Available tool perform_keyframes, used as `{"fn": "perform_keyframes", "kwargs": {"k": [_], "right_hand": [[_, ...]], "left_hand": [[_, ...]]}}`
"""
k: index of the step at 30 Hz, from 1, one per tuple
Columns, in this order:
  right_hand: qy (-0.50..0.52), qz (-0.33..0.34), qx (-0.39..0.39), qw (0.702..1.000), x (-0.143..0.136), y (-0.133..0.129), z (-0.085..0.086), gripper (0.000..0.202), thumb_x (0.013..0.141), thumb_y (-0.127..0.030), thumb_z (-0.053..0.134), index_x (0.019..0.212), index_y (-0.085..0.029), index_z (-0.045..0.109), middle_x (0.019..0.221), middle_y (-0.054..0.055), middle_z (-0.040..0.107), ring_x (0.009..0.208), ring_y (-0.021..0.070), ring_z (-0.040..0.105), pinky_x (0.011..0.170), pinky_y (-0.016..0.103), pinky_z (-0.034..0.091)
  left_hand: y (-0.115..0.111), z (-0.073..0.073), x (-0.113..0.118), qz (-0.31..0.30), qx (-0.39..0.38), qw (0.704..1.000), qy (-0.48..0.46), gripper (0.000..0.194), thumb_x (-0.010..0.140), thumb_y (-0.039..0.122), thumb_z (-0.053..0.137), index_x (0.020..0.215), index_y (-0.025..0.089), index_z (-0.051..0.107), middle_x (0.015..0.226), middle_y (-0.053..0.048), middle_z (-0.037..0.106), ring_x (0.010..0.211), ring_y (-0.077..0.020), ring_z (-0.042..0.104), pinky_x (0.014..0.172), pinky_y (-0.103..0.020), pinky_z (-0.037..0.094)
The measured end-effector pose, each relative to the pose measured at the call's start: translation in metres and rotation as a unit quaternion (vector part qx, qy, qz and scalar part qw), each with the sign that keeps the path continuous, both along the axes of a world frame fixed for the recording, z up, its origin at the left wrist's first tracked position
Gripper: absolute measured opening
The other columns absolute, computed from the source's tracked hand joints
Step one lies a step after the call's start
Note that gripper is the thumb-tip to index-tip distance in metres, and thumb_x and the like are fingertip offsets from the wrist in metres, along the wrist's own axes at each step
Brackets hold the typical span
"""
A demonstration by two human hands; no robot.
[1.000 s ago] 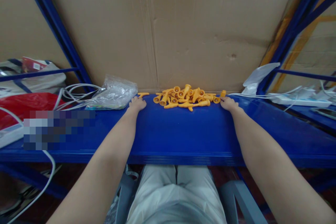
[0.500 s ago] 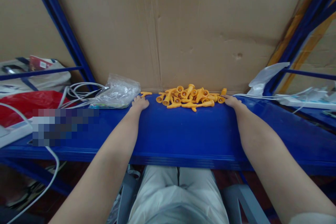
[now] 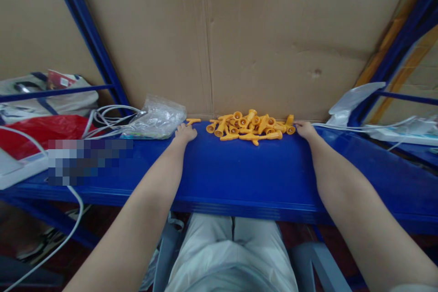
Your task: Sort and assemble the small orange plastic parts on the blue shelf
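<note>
A pile of orange-yellow plastic pieces (image 3: 263,125), some with flared cup ends and some with T-shaped handles, lies on the blue tabletop (image 3: 239,173) against the cardboard. My left hand (image 3: 185,133) rests flat on the table left of the pile, fingers apart and holding nothing. Just beyond its fingertips lies a single T-shaped orange piece (image 3: 193,121); whether they touch is unclear. On the other side, my right hand (image 3: 305,130) lies on the table by the pile's right end, fingers stretched toward the nearest piece, with nothing visible in its grasp.
Cardboard (image 3: 260,36) walls off the back between blue metal posts (image 3: 99,50). Left of my left hand are a clear plastic bag (image 3: 155,118), white cables (image 3: 112,112) and a red bag (image 3: 65,130). A white power strip (image 3: 400,134) and translucent plastic (image 3: 352,98) are at the right.
The view has shifted slightly, so everything appears a little further right. My right hand's fingers sit slightly off the pile's end piece. Both hands otherwise stay in place.
</note>
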State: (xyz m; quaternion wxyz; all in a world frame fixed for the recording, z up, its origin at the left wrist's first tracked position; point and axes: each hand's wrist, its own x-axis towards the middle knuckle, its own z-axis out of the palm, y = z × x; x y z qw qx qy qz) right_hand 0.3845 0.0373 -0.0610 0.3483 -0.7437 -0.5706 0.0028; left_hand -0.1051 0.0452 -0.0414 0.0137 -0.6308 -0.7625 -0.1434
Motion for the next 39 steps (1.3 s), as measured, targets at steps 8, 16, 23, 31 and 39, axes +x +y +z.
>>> {"fn": "perform_keyframes", "kwargs": {"k": [8,16,23,31,39], "right_hand": [[0.047,0.023,-0.042,0.998,-0.032,-0.018,0.017,0.038,0.093,-0.042,0.061,0.064,-0.019,0.066,0.057,0.004,0.063,0.066,0.0202,0.065,0.066,0.027,0.050],[0.099,-0.039,-0.116,0.988,-0.058,-0.019,0.036,0.017,0.089,-0.032,0.068,0.085,-0.016,0.072,0.057,0.003,0.062,0.057,0.0188,0.064,0.056,0.028,0.052],[0.205,-0.079,-0.146,0.965,-0.064,-0.024,0.046,0.019,0.087,-0.029,0.075,0.099,-0.015,0.070,0.059,0.004,0.066,0.050,0.0177,0.064,0.042,0.024,0.044],[0.333,-0.068,-0.118,0.933,-0.067,-0.031,0.048,0.032,0.087,-0.028,0.078,0.113,-0.014,0.064,0.059,-0.001,0.065,0.040,0.0123,0.061,0.038,0.018,0.044],[0.447,-0.017,-0.029,0.894,-0.066,-0.022,0.055,0.025,0.088,-0.013,0.068,0.113,-0.015,0.064,0.063,-0.001,0.064,0.048,0.0101,0.060,0.046,0.018,0.053]], "left_hand": [[-0.008,0.008,0.006,0.011,0.005,1.000,0.000,0.057,0.093,0.031,0.043,0.147,0.023,0.058,0.157,-0.017,0.049,0.149,-0.0380,0.040,0.119,-0.059,0.037],[-0.012,0.016,0.015,-0.046,0.091,0.995,0.004,0.051,0.090,0.027,0.044,0.135,0.021,0.066,0.150,-0.018,0.055,0.146,-0.0404,0.040,0.117,-0.067,0.033],[-0.017,0.018,0.021,-0.078,0.131,0.988,0.001,0.050,0.089,0.026,0.045,0.134,0.022,0.066,0.153,-0.015,0.052,0.146,-0.0385,0.040,0.118,-0.066,0.034],[-0.022,0.021,0.023,-0.088,0.149,0.985,-0.005,0.050,0.088,0.022,0.045,0.133,0.022,0.066,0.151,-0.015,0.053,0.143,-0.0376,0.043,0.117,-0.063,0.036],[-0.024,0.023,0.027,-0.111,0.173,0.979,-0.008,0.052,0.088,0.020,0.044,0.136,0.021,0.064,0.152,-0.014,0.052,0.143,-0.0353,0.042,0.117,-0.059,0.036]]}}
